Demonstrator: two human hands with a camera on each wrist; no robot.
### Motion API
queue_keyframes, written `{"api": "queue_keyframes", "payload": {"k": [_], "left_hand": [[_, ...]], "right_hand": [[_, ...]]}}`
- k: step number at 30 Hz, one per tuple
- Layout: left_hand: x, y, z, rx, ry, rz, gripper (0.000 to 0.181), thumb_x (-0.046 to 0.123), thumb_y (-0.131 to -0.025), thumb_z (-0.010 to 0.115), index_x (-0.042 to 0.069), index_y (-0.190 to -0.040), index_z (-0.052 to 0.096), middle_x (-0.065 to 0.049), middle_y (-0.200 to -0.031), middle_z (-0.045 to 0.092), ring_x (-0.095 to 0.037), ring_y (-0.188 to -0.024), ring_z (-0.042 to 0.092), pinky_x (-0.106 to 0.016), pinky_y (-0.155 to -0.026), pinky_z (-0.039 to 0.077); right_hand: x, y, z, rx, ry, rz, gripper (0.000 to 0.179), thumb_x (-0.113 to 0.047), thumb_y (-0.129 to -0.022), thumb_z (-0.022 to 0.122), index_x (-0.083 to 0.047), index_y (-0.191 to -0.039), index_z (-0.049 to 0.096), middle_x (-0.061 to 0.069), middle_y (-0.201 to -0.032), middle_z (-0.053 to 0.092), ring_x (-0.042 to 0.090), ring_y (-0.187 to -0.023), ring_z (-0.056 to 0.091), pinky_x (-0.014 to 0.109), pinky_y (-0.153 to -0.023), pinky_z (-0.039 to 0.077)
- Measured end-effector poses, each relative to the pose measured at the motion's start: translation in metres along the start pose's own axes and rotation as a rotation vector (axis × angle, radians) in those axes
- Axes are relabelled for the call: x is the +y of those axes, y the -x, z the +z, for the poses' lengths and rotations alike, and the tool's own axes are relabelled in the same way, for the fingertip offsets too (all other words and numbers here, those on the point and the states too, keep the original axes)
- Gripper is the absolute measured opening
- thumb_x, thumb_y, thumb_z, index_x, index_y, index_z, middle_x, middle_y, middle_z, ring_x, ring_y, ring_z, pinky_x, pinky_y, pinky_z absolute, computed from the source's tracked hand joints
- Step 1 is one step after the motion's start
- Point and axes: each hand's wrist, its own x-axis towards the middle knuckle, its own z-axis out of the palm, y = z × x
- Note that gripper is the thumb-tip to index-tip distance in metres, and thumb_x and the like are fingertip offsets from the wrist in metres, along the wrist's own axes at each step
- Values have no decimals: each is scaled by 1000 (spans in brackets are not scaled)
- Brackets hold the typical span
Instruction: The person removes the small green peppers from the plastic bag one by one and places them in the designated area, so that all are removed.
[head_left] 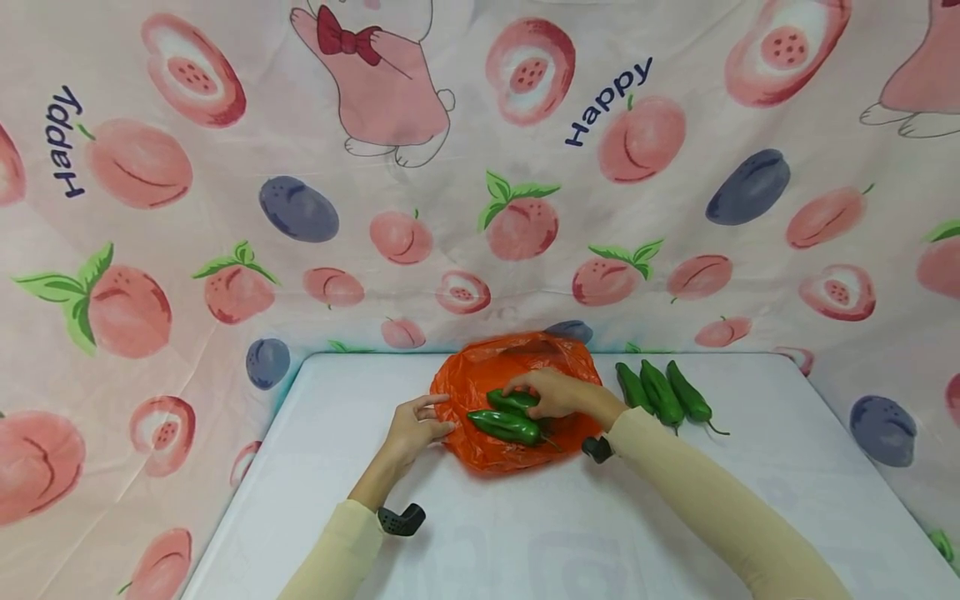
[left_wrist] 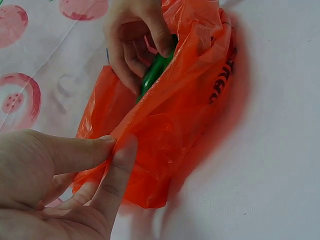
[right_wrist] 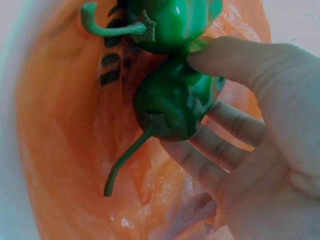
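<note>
An orange plastic bag [head_left: 480, 454] lies at the back middle of the white table, its mouth spread. My left hand [head_left: 412, 429] is at the bag's left side. In the left wrist view, its thumb and fingers pinch the rim of the bag. Inside the bag, my right hand [head_left: 551, 393] grips a green pepper [right_wrist: 172, 107], thumb on top and fingers curled beneath. A second green pepper [head_left: 504, 426] rests against the held one, on the near side. Both stems show in the right wrist view; the peppers' far ends are out of sight there.
Three more green peppers [head_left: 660, 393] lie side by side to the right of the bag, near the back edge. A fruit-print cloth [head_left: 420, 192] hangs behind the white table [head_left: 525, 542]. Dark lettering shows on the bag's side.
</note>
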Motion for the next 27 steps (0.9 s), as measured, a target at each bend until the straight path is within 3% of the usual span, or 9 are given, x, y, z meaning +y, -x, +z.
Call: {"api": "queue_keyframes", "payload": {"k": [5,18,27], "left_hand": [[-1,-1,-1,-4,15,2,49,-12,-85,74,-1,-132,65,-12,-92,56,-17,-70,68,-43,-75,64],[-1,0,-1,-5,3,5,49,-12,-85,74,-2,-132,65,-13,-92,58,-17,-72,68,-44,-76,64],[0,-1,-1,-7,0,17,49,-12,-85,74,-2,-132,65,-13,-91,58,-17,-71,68,-40,-73,64]], "right_hand": [[1,0,-3,34,19,-7,49,-7,-92,77,-24,-137,64,4,-133,60,24,-111,55,46,-101,52],[-3,15,-12,149,18,-137,48,-11,-89,79,-16,-135,64,5,-120,66,19,-88,58,33,-79,54],[-2,27,-13,209,-71,-180,49,-15,-90,80,-16,-136,63,8,-123,67,21,-99,65,37,-86,59]]}}
